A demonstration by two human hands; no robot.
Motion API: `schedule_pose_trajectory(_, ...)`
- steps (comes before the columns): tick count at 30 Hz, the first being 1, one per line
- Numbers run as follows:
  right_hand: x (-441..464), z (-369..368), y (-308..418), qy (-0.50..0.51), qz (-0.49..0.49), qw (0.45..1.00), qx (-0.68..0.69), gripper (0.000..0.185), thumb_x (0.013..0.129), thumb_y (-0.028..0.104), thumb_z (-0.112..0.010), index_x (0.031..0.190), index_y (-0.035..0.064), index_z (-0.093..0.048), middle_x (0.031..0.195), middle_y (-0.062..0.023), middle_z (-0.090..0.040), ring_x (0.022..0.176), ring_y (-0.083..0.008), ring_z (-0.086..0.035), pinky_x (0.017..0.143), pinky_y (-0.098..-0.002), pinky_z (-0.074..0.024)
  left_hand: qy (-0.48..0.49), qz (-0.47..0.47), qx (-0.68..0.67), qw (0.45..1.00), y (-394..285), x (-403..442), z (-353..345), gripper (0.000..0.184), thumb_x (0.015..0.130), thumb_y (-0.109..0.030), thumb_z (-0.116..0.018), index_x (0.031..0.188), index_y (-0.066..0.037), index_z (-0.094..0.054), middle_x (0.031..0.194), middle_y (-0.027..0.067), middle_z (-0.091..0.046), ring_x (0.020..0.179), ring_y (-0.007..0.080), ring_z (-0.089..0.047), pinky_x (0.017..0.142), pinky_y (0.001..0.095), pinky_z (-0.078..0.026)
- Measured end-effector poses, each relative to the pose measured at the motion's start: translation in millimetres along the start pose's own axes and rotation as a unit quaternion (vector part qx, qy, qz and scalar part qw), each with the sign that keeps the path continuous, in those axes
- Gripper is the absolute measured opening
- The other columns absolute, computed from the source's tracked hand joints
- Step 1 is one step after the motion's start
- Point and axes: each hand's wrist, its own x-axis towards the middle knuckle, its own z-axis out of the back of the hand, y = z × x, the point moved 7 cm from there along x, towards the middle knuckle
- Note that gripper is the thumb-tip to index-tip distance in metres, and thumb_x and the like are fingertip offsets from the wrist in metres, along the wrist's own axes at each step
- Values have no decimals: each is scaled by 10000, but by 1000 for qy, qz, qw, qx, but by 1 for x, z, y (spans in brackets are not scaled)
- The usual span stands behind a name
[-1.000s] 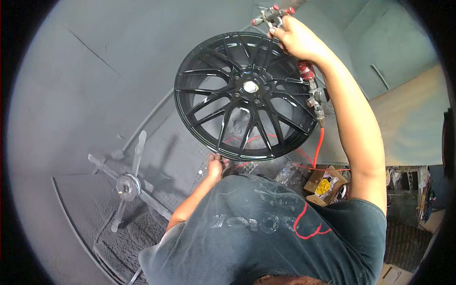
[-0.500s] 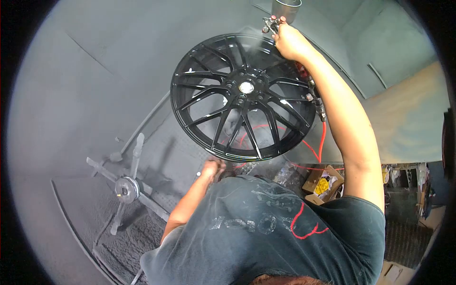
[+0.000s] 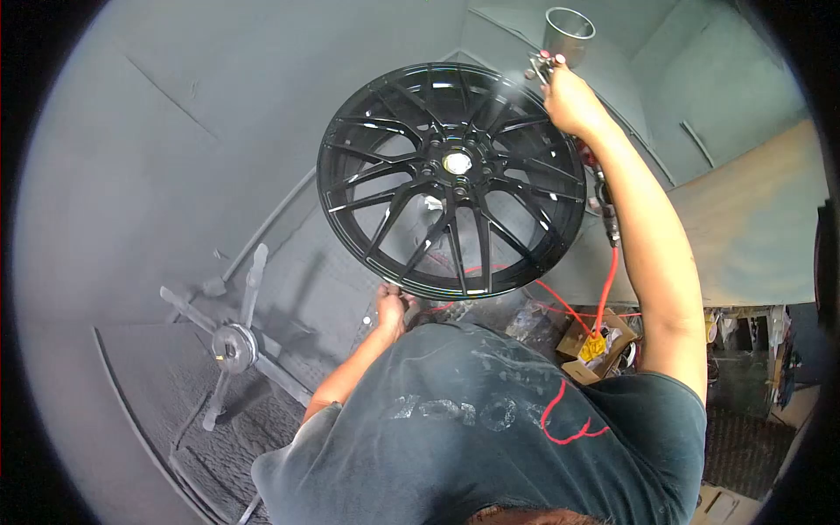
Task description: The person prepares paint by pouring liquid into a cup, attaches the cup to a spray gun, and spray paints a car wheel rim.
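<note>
A glossy black multi-spoke wheel rim point(image 3: 484, 236) with a pale centre faces up in front of my chest. At its upper right edge my right hand point(image 3: 573, 98) is wrapped round a spray gun point(image 3: 541, 70), which has a metal cup point(image 3: 569, 35) on top. A pale mist spreads from the gun over the rim's upper right part. A red hose point(image 3: 606, 284) hangs below my right forearm. My left hand point(image 3: 394, 306) is at the rim's lower left edge, fingers bent up against it; the fingertips are partly hidden.
On the lower left stands a grey metal stand point(image 3: 234, 347) with several arms. A cardboard box point(image 3: 582, 371) holding a yellow item is on the floor at the right. Grey sheeted walls point(image 3: 175, 157) surround the left and top. Shelves point(image 3: 752, 332) with clutter are at the far right.
The spray gun and my right hand have moved to the right along the rim's upper edge, and the cup has come into view. The rim's spokes have turned. My left hand stays near the lower edge.
</note>
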Motion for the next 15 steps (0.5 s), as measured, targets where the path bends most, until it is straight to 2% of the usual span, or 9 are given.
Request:
schedule_pose_trajectory(3, -8, 23, 50, -27, 51, 997, 51, 274, 930, 173, -547, 998, -92, -550, 943, -307, -629, 927, -459, -616, 814, -484, -486, 60, 30, -6, 998, 25, -5, -12, 169, 1023, -237, -430, 1041, -84, -499, 901, 43, -628, 749, 150, -628, 630, 306, -521)
schedule_pose_trajectory(4, -6, 30, 62, -44, 70, 995, 59, 288, 938, 222, -554, 916, -65, -570, 803, -237, -628, 756, -393, -629, 718, -449, -489, 97, 37, -2, 995, 34, -4, -15, 202, 1023, -250, -443, 1076, -74, -527, 934, 66, -648, 788, 169, -651, 645, 315, -530)
schedule_pose_trajectory(5, -5, 38, 69, -43, 72, 995, 61, 288, 938, 222, -554, 916, -65, -570, 803, -237, -628, 756, -393, -629, 718, -449, -489, 95, 37, -2, 995, 41, -2, -13, 202, 1023, -250, -443, 1076, -74, -527, 934, 66, -648, 788, 169, -651, 645, 315, -530)
schedule_pose_trajectory(7, -9, 48, 94, 109, 48, 970, 210, 327, 904, 187, -573, 1079, -89, -577, 843, -268, -647, 825, -413, -651, 781, -487, -496, 117, 119, 109, 980, 35, -25, -27, 242, 1019, -242, -453, 1076, -46, -583, 935, 80, -666, 746, 180, -653, 645, 319, -531)
schedule_pose_trajectory(8, -6, 46, 94, 75, 53, 964, 251, 289, 931, 265, -573, 879, -18, -600, 649, -101, -563, 604, -189, -557, 622, -366, -461, 150, 159, 123, 968, 48, -21, -26, 231, 990, -199, -517, 1065, -12, -628, 951, 91, -684, 772, 190, -665, 676, 321, -539)
schedule_pose_trajectory(9, -3, 46, 96, 74, 53, 964, 251, 289, 931, 265, -573, 879, -18, -600, 649, -101, -563, 604, -189, -557, 622, -366, -461, 150, 159, 123, 968, 57, -14, -23, 231, 990, -199, -517, 1065, -12, -628, 951, 91, -684, 772, 190, -665, 676, 321, -539)
schedule_pose_trajectory(11, 4, 53, 104, 28, 83, 980, 179, 308, 930, 268, -578, 885, -36, -593, 667, -139, -577, 619, -252, -580, 632, -387, -467, 282, 134, 237, 920, 78, -10, -31, 234, 959, -138, -568, 1124, 25, -593, 1057, 126, -673, 893, 215, -657, 778, 322, -537)
schedule_pose_trajectory(12, 12, 48, 104, -17, 95, 991, 97, 317, 927, 255, -580, 899, -60, -584, 720, -211, -609, 694, -351, -623, 678, -428, -481, 282, 133, 237, 920, 78, -11, -31, 234, 959, -138, -568, 1124, 25, -593, 1057, 126, -673, 893, 215, -657, 778, 322, -537)
schedule_pose_trajectory(15, 25, 25, 90, -36, 108, 991, 66, 315, 924, 233, -575, 911, -82, -578, 820, -286, -628, 817, -433, -635, 746, -475, -483, 295, 116, 251, 915, 73, -15, -33, 235, 916, -89, -621, 1119, 27, -600, 1017, 119, -682, 882, 193, -657, 781, 304, -533)
